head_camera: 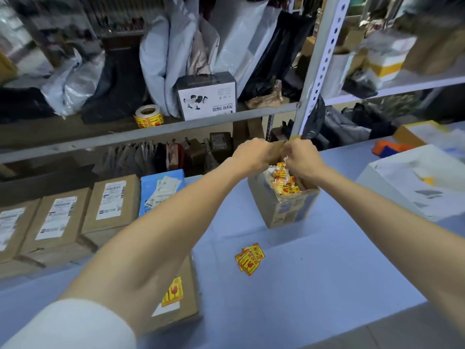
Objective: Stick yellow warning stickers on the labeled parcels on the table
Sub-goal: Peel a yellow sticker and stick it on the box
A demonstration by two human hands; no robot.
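Both our hands meet over the far rim of the small cardboard box (284, 210) right of the frame's centre, which is heaped with yellow warning stickers (284, 182); the left hand (251, 153) and the right hand (303, 158) have their backs to us and their fingers curled inward, knuckles almost touching; whether they pinch a sticker, its backing or the box's brown flap we cannot tell, since the fingertips are hidden.

What the coming move turns on, we judge, is direction; the labeled parcels (114, 202) stand in a row at the left middle of the frame, down and to the left of the hands, with a blue parcel (161, 190) at the row's right end; none of these shows yellow on its face. Their long sides run up the frame, away from us, white labels uppermost; the left hand is nearer to them, the blue one nearest of all.

Low in the frame, partly under our left forearm, lies another parcel (186, 298) already bearing a sticker (172, 290); a few loose stickers (249, 258) lie on the blue table (314, 273) below the box; a sticker roll (148, 115) sits on the shelf in the upper middle of the frame.
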